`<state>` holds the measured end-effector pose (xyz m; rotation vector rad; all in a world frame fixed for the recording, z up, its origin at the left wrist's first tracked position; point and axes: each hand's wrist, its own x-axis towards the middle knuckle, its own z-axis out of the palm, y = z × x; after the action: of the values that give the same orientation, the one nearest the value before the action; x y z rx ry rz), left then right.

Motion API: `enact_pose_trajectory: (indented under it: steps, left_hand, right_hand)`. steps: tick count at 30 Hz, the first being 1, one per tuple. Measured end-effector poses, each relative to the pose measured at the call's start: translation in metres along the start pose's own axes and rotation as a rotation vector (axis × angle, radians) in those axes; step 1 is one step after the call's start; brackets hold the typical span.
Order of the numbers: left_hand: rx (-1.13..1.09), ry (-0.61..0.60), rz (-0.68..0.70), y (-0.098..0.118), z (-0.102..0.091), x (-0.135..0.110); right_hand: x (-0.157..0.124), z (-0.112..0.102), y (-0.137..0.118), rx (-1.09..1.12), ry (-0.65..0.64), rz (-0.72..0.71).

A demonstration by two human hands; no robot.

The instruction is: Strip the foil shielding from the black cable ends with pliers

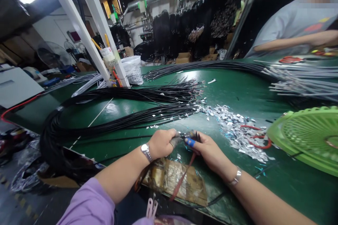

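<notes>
My left hand [163, 143] is closed, pinching a thin black cable [132, 137] that comes in from the left across the green table. Close beside it, my right hand [207, 147] has its fingers drawn together, with blue wrap on one of them. Small dark tips show between the two hands, but what the right fingers grip is too blurred to name. A reddish strap [184, 177] hangs below the right hand over a taped brown board [171, 179] at the table's front edge.
Black cable bundles [126, 123] curve across the green table [200, 179]. White and blue scraps [235, 126] lie around red-handled scissors [260, 140]. A green fan [308, 137] stands at right, grey cables [303, 81] behind it. A co-worker [290, 24] is across the table.
</notes>
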<state>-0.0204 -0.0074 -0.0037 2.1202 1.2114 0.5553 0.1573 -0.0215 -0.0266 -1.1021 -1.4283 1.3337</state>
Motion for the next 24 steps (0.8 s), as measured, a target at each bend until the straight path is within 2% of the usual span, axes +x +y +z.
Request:
enact_pose_trajectory:
  steps: [2,4,9,13,18,24]
  left_hand:
    - [-0.336,-0.068,-0.2,0.001,0.0,0.004]
    - [-0.591,-0.104,-0.344,0.001,-0.001,0.008]
    - [-0.895,-0.123,-0.423,-0.001,-0.008,0.012]
    - [-0.967,-0.138,-0.462,-0.001,-0.009,0.012]
    - [-0.939,-0.163,-0.462,0.0,-0.005,0.013]
    - [-0.885,-0.15,-0.488,0.004,-0.005,0.012]
  right_hand:
    - [-0.001,-0.002,0.001,-0.231,0.034,-0.105]
    - [-0.002,-0.003,0.003,-0.441,0.053,-0.155]
    - [-0.002,-0.005,0.007,-0.644,0.06,-0.273]
    - [0.0,-0.003,0.006,-0.673,0.121,-0.348]
    - [0.003,0.0,0.009,-0.692,0.143,-0.406]
    - [0.004,0.0,0.011,-0.741,0.104,-0.371]
